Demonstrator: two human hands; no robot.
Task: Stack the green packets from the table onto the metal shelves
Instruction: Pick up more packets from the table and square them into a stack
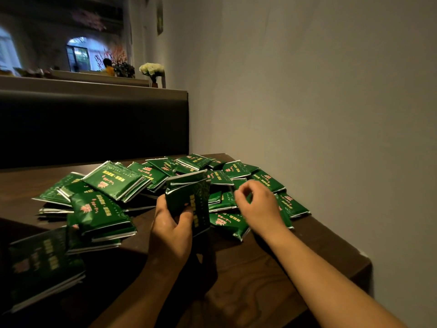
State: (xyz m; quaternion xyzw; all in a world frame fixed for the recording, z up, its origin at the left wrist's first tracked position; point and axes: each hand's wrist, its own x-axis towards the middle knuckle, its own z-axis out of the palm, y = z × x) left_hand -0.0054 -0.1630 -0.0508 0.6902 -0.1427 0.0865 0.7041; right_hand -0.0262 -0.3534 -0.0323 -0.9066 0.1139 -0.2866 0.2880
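Observation:
Several green packets (113, 181) with pink and yellow print lie in a loose heap across the dark wooden table (248, 287). My left hand (171, 229) grips a small upright stack of green packets (191, 197), thumb on its front face. My right hand (259, 205) hovers over the packets on the right side of the heap, fingers curled down toward a packet (227, 222); I cannot tell whether they pinch one. No metal shelves are in view.
A dark padded bench back (94, 129) rises behind the table. A plain wall (319, 102) runs along the table's right edge. A ledge behind the bench carries white flowers (151, 69). More packets (42, 266) lie near the front left edge.

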